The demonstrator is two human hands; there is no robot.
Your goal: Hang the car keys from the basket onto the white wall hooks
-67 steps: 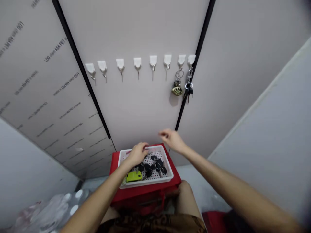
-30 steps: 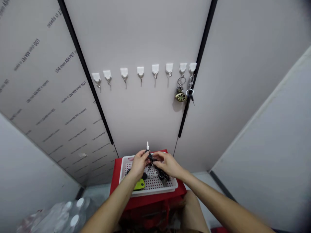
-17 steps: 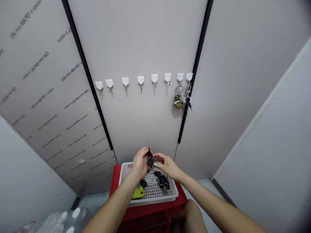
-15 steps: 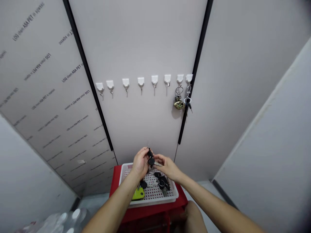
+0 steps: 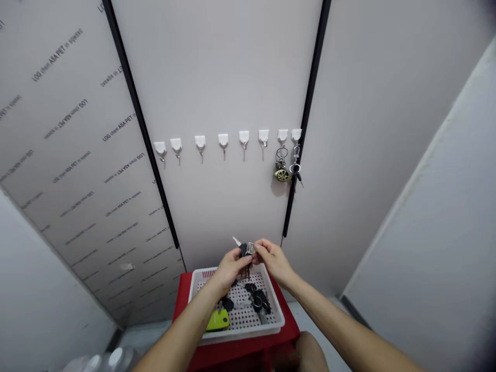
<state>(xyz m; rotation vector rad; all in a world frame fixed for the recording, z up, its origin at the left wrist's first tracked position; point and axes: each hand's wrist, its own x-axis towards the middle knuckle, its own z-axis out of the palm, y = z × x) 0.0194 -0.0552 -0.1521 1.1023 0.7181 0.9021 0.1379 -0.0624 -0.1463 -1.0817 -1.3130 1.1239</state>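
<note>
L hand & R hand both closed, pinching black-headed metal key bunch, low centre, above white perforated plastic tray. Light, stiff, bit slippery; best hold = black head, not loose steel ring.

Both bare forearms reach in from the lower corners, the left hand and right hand raised close together, fingers curled and pinching.
</note>
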